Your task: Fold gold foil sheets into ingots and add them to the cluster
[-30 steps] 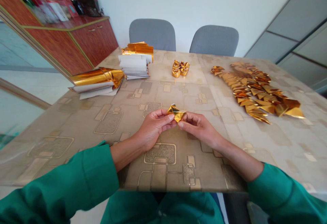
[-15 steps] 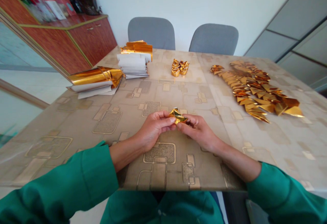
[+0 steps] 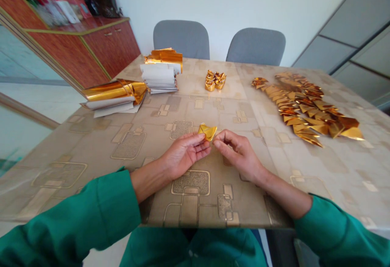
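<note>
My left hand [image 3: 187, 153] is closed, pinching a small folded piece of gold foil paper [image 3: 207, 131] between thumb and fingers, above the near middle of the table. The foil piece has pointed corners, and its lower left part is hidden by the thumb. Just right of it is my right hand [image 3: 236, 151], with thumb and index fingertips pressed together near the foil's lower right edge. Whether those fingertips touch the foil or hold anything, I cannot tell.
Gold finished folds [image 3: 215, 81] stand in a small cluster at the table's far middle. On the right spreads a pile of pointed gold folded pieces [image 3: 304, 104]. Stacks of gold-and-white paper sheets [image 3: 160, 78] lie back left. Two grey chairs [image 3: 181, 39] stand behind the patterned table [image 3: 146, 202].
The foil piece has turned in my left hand and shows a flatter, brighter face. My right fingers have come off its right end and are now pinched beside it.
</note>
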Demonstrator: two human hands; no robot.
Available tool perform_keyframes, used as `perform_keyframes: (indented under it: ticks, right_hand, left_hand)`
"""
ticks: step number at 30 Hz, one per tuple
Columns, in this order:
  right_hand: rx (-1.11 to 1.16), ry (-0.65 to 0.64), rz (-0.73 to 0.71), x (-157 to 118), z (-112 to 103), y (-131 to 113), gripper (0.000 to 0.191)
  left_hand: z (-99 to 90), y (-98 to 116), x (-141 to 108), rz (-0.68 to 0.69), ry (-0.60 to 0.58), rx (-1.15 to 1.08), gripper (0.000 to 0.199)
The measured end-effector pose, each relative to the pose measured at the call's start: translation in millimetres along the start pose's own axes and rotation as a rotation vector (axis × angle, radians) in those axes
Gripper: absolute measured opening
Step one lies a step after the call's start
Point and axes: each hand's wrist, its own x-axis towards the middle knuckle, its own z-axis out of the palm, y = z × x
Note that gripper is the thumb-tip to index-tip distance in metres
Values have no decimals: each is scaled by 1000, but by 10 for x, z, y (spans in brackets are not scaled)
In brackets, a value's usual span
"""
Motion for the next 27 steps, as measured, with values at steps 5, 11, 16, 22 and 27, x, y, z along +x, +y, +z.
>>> perform_keyframes:
  ticks: [5, 11, 16, 22, 27]
  right_hand:
    - [23, 95, -16, -2, -11, 17, 9]
    - [-143, 106, -103, 26, -37, 47, 15]
    - [-280, 101, -179, 19, -62, 56, 24]
    - [-356, 79, -242, 22, -113, 70, 29]
    - [-371, 54, -227, 27, -128, 64, 33]
  left_hand:
    - [3, -14, -25, 123, -31, 146, 10]
    - [-7, -47, -34, 265, -23, 327, 23]
    - [-28, -57, -20, 273, -24, 364, 23]
    - [-28, -42, -22, 285, 11, 377, 28]
    - [-18, -22, -27, 280, 20, 390, 26]
